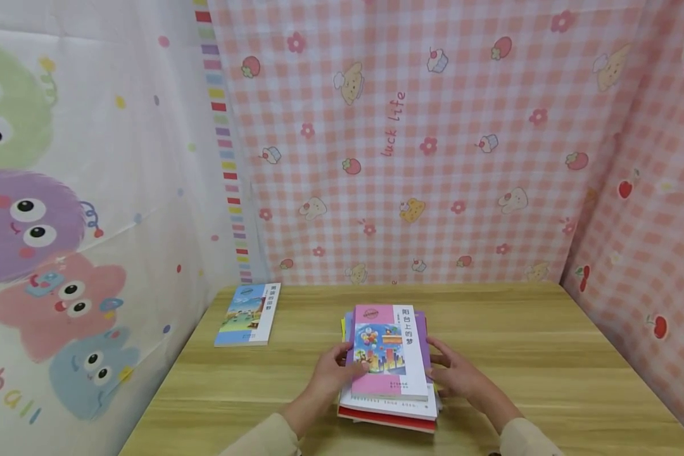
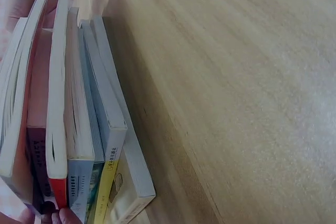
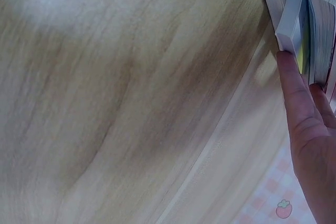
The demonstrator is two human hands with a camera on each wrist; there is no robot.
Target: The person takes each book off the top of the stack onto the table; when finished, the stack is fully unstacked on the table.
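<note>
A stack of several paperback books (image 2: 79, 108) stands at the front middle of the table, its edges uneven. On top is a book with a pink and white cover (image 1: 376, 373); a purple one and a red one show below it. My left hand (image 1: 332, 373) grips the upper books at their left side, thumb over the top cover, fingertips at the spines. Against the right side of the stack, my right hand (image 1: 458, 377) touches the page edges. Its fingers (image 3: 296, 85) look straight in the right wrist view.
Another book (image 1: 245, 316), blue and white, lies flat at the table's back left. The wooden table (image 1: 519, 335) ends at a pink checked curtain (image 1: 462, 177) behind. A white cloth (image 1: 148, 158) with cartoon figures hangs at the left.
</note>
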